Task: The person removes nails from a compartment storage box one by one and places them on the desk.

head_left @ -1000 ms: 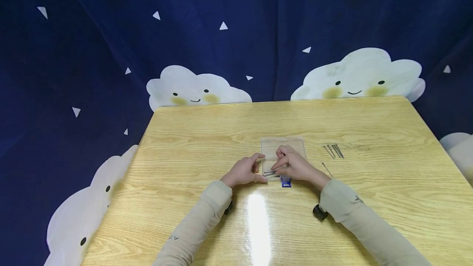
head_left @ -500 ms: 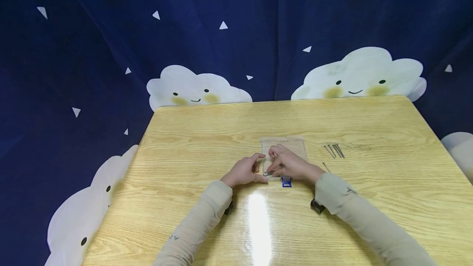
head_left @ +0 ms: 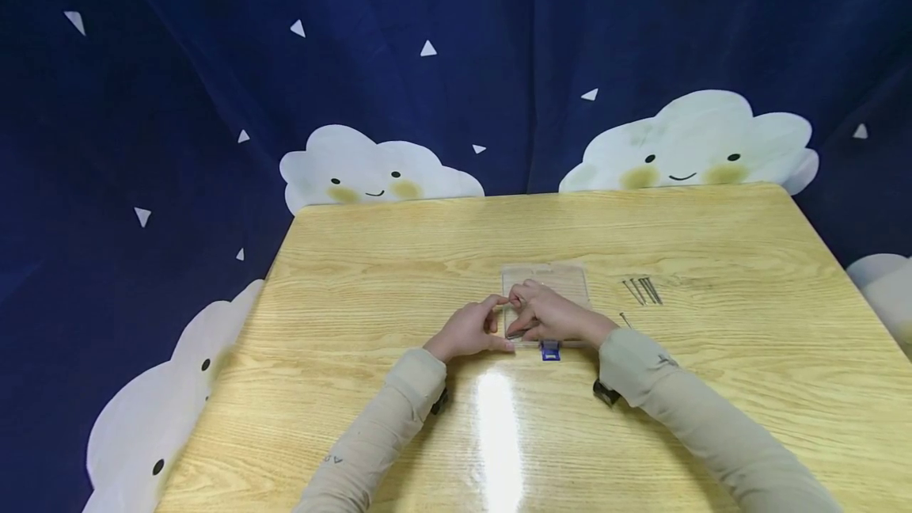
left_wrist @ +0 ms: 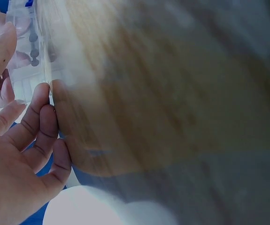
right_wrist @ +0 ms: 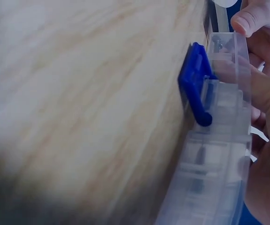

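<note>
A clear plastic box (right_wrist: pixel 228 110) stands on the table, its see-through lid (head_left: pixel 573 277) folded back and its blue latch (head_left: pixel 550 352) at the front. My left hand (head_left: pixel 469 329) grips the box's left end, thumb at the near corner and index finger at the far one. Inside the near-left part of the box, my right hand (head_left: pixel 554 315) pinches a dark long screw (head_left: pixel 516 334) between thumb and index finger, mostly covered by the fingers. Through the box wall in the left wrist view, screw heads (left_wrist: pixel 34 47) show.
Several dark screws (head_left: pixel 644 291) lie side by side on the wooden table (head_left: pixel 370 260), right of the box. One more loose screw (head_left: pixel 625 319) lies nearer, partly behind the right sleeve (head_left: pixel 641 359). A blue curtain (head_left: pixel 399 85) with clouds hangs behind.
My right hand has slid left inside the box with the screw, towards the left end. The left hand keeps its grip on the box.
</note>
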`<state>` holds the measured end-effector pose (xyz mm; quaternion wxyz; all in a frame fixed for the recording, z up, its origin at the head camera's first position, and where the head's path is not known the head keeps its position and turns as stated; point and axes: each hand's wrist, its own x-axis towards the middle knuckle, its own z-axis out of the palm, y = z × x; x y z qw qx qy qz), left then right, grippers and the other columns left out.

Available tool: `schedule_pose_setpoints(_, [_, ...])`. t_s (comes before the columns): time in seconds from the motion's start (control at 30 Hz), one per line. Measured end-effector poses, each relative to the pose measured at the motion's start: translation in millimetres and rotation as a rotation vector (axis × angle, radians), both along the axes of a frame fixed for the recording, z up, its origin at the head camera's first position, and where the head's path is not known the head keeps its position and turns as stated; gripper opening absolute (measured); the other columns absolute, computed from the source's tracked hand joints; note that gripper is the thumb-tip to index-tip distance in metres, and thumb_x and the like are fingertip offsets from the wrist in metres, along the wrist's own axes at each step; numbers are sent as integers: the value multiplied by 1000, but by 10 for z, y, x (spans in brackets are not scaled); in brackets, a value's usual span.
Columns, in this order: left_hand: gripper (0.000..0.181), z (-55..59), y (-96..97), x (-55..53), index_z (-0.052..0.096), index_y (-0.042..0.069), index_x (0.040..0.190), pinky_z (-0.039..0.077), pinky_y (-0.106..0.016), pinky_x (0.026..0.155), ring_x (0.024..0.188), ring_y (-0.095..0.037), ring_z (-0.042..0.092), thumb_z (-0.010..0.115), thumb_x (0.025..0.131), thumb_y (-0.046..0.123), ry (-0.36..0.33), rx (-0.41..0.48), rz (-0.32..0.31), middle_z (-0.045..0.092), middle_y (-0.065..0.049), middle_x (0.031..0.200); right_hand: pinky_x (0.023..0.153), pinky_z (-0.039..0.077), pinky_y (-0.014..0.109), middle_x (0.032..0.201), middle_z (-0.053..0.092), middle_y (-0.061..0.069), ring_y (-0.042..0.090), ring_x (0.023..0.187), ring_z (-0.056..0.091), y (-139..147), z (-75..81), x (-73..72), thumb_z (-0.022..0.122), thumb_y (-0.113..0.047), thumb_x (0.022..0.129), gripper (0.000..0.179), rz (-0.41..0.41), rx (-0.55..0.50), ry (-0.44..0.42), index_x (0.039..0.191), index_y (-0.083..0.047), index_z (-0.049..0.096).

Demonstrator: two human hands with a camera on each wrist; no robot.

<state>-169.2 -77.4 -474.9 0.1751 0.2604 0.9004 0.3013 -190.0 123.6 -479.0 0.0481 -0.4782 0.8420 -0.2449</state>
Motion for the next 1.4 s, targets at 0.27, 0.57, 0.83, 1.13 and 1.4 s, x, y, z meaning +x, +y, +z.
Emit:
schedule_pose_setpoints(0.27, [68,8,-4,-4,44,9,129,34,-21,57,58,-7,40,76,74,34,22,4,-4,52,2,73,71,27,29,89,42,0,13,81,30,-29,25,-24,79,-21,69,19,-5,52,-12,88,-22,75])
schedule_pose_setpoints(0.57, [70,-11,-3,17,42,11,129,35,-21,58,59,-7,41,77,72,33,8,31,1,56,-4,77,70,26,30,85,35,-5,14,79,29,-52,0,12,79,-17,68,11,-14,43,-8,77,-23,75])
schedule_pose_setpoints(0.83, [70,-41,-16,17,42,12,127,35,-22,58,60,-7,42,77,72,35,10,35,3,56,-4,77,73,24,33,85,32,-6,13,81,28,-93,15,46,77,-17,70,7,-43,64,-42,74,-21,73])
schedule_pose_setpoints(1.13, [71,-31,-30,53,41,9,125,36,-21,57,59,-6,42,78,70,34,17,18,4,55,-2,75,74,22,33,85,32,-7,12,83,29,-122,-37,86,72,-22,76,5,-36,49,-62,71,-21,71])
schedule_pose_setpoints(1.4, [72,-15,-5,34,40,8,126,36,-19,56,57,-4,42,78,71,33,33,24,-9,55,-1,72,71,22,31,84,33,-8,12,81,28,-73,-11,92,73,-22,75,6,-32,26,-26,81,-21,75])
